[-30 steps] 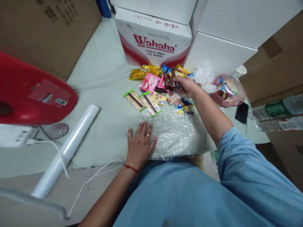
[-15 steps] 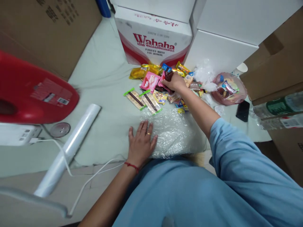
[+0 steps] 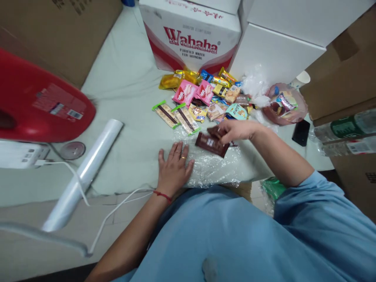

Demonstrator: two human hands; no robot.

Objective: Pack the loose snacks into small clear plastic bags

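Brown packets [image 3: 210, 145] are clamped by the fingers of the right hand [image 3: 236, 130] over clear film [image 3: 210, 170], the left hand [image 3: 174, 169] lying fingers-apart at the packets' eight o'clock.

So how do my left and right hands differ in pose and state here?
Your left hand lies palm down on the table, fingers spread; your right hand is bent, its fingers gripping brown packets. The left one wears a red bracelet at the wrist; the right one shows none. Both are ungloved.
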